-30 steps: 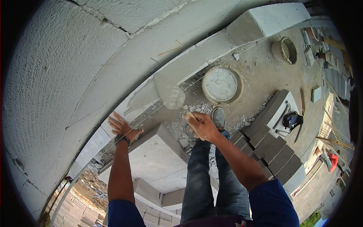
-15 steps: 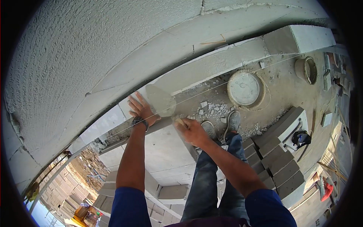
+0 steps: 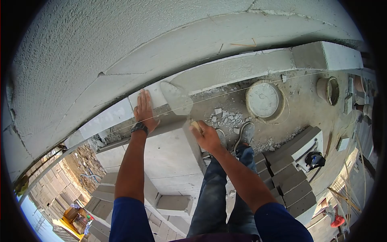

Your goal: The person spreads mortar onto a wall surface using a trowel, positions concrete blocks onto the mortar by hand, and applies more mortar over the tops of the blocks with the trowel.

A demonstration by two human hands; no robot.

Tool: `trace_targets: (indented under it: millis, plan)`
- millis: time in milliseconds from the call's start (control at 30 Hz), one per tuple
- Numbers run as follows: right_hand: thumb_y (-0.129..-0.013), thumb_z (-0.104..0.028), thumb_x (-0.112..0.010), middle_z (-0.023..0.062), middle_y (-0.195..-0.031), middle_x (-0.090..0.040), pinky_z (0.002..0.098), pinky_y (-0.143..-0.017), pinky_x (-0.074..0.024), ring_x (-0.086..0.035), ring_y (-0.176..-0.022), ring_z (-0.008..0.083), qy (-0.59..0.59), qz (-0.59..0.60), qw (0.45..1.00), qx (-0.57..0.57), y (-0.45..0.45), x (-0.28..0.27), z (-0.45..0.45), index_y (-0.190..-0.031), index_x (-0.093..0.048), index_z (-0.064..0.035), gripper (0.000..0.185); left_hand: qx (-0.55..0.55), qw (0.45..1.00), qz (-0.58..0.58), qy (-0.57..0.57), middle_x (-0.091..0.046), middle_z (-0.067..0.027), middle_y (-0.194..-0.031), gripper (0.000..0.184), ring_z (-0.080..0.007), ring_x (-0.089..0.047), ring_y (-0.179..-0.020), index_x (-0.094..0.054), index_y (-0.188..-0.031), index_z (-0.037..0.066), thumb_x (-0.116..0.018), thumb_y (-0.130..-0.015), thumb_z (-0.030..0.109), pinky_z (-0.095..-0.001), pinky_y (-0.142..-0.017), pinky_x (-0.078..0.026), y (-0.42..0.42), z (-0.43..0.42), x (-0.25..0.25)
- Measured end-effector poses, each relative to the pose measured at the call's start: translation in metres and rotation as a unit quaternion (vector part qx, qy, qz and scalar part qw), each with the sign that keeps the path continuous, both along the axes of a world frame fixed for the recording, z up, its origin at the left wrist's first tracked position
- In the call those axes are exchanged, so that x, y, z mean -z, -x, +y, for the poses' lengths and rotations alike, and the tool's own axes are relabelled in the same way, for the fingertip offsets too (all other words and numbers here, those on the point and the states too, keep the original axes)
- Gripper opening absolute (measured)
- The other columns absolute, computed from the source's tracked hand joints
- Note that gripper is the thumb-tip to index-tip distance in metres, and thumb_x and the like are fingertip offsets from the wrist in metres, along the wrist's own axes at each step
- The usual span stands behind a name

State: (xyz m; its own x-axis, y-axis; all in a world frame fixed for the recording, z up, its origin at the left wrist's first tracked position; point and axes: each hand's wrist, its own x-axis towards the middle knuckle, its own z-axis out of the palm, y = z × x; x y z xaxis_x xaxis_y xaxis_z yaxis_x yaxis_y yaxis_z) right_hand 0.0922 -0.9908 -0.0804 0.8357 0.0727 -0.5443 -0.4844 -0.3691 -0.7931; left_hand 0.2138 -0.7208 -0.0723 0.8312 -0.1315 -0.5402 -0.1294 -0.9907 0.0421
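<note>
Right hand (image 3: 209,138) is grasping a likely light, stiff grey metal trowel (image 3: 177,99) by its wooden handle (image 3: 196,125); open left hand (image 3: 145,113) is touching white rectangular block (image 3: 157,94).

Trowel handle (image 3: 196,126): mostly hidden inside the right hand (image 3: 209,139)
Far person (image 3: 336,220): too small for detail
</note>
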Motion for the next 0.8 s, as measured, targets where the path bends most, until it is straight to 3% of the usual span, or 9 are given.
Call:
trace_targets:
  millis: [33, 67, 133, 200, 400, 500, 600, 700, 800]
  plan:
    - [-0.099, -0.045, -0.063, 0.02, -0.075, -0.066, 0.0444, -0.065, -0.0524, -0.069, -0.072, 0.0391, 0.001, 0.008, 1.0, -0.005, 0.012, 0.001, -0.004, -0.104, -0.063, -0.0047, 0.041, 0.01, 0.999, -0.018, 0.035, 0.012, -0.0212, -0.17, 0.146, -0.044, -0.004, -0.157, 0.013, -0.164, 0.021, -0.094, -0.066, 0.028, -0.0637, -0.119, -0.022, 0.001, 0.006, -0.001]
    - [-0.099, -0.052, -0.058, 0.0247, -0.077, -0.068, 0.0535, -0.068, -0.0541, -0.069, -0.078, 0.045, -0.002, 0.004, 1.0, -0.025, 0.025, 0.002, -0.011, -0.109, -0.061, -0.0059, 0.048, 0.013, 1.0, -0.017, 0.003, 0.011, -0.0214, -0.17, 0.146, -0.0434, -0.003, -0.157, 0.014, -0.164, 0.02, -0.094, -0.066, 0.03, -0.064, -0.12, -0.021, 0.002, 0.008, 0.0]
    - [-0.099, -0.052, -0.058, 0.0241, -0.077, -0.068, 0.0528, -0.069, -0.054, -0.069, -0.079, 0.0454, -0.011, 0.037, 0.998, -0.052, 0.046, -0.011, -0.034, -0.111, -0.062, -0.0064, 0.047, 0.022, 0.998, -0.014, -0.06, 0.01, -0.0218, -0.17, 0.146, -0.0424, -0.001, -0.158, 0.014, -0.164, 0.019, -0.093, -0.066, 0.033, -0.0647, -0.122, -0.018, 0.0, 0.004, -0.008]
    - [-0.099, -0.051, -0.059, 0.0235, -0.078, -0.068, 0.0521, -0.069, -0.0538, -0.069, -0.08, 0.0458, 0.002, 0.053, 0.997, -0.06, 0.068, -0.015, -0.062, -0.112, -0.063, -0.0065, 0.046, -0.076, 0.993, -0.01, -0.095, 0.01, -0.0213, -0.17, 0.147, -0.0423, 0.0, -0.158, 0.014, -0.164, 0.019, -0.094, -0.065, 0.035, -0.0657, -0.122, -0.016, -0.003, -0.004, -0.009]
    - [-0.099, -0.048, -0.06, 0.0247, -0.089, -0.07, 0.0524, -0.074, -0.0534, -0.068, -0.088, 0.0481, 0.204, 0.098, 0.972, 0.061, 0.123, -0.009, -0.172, -0.111, -0.064, -0.0056, 0.045, -0.119, 0.99, -0.007, -0.073, 0.018, -0.0181, -0.17, 0.155, -0.0421, 0.007, -0.158, 0.017, -0.163, 0.023, -0.099, -0.06, 0.03, -0.0691, -0.122, -0.011, 0.0, 0.0, 0.002]
    - [-0.098, -0.048, -0.059, 0.0251, -0.093, -0.071, 0.055, -0.079, -0.053, -0.067, -0.091, 0.0486, 0.362, 0.13, 0.919, 0.088, 0.128, 0.028, -0.237, -0.111, -0.064, -0.0066, 0.044, -0.11, 0.991, -0.013, -0.079, 0.02, -0.0174, -0.17, 0.158, -0.0426, 0.007, -0.157, 0.018, -0.163, 0.024, -0.1, -0.058, 0.029, -0.07, -0.121, -0.012, 0.002, 0.004, 0.009]
    - [-0.095, -0.047, -0.061, 0.0253, -0.102, -0.072, 0.0543, -0.085, -0.053, -0.068, -0.1, 0.0465, 0.428, 0.19, 0.877, 0.11, 0.096, 0.047, -0.276, -0.11, -0.066, -0.0061, 0.044, -0.099, 0.991, -0.032, -0.078, 0.018, -0.017, -0.17, 0.162, -0.0425, 0.006, -0.158, 0.016, -0.163, 0.023, -0.102, -0.052, 0.029, -0.0723, -0.118, -0.016, 0.004, 0.012, 0.019]
    - [-0.094, -0.044, -0.063, 0.0239, -0.108, -0.072, 0.053, -0.09, -0.0526, -0.068, -0.104, 0.0454, 0.437, 0.187, 0.878, 0.05, 0.08, 0.095, -0.306, -0.117, -0.066, -0.0079, 0.043, -0.091, 0.992, -0.04, -0.083, 0.018, -0.0167, -0.17, 0.164, -0.0424, 0.005, -0.158, 0.016, -0.163, 0.024, -0.103, -0.05, 0.028, -0.0726, -0.118, -0.017, 0.007, 0.018, 0.023]
    - [-0.094, -0.043, -0.061, 0.0225, -0.11, -0.072, 0.0534, -0.089, -0.0527, -0.068, -0.107, 0.0426, 0.414, 0.213, 0.885, 0.002, 0.07, 0.138, -0.316, -0.112, -0.068, -0.0079, 0.041, -0.1, 0.99, -0.012, -0.101, 0.02, -0.0177, -0.17, 0.163, -0.0428, 0.006, -0.157, 0.019, -0.162, 0.024, -0.102, -0.053, 0.028, -0.0709, -0.12, -0.016, 0.002, 0.009, 0.013]
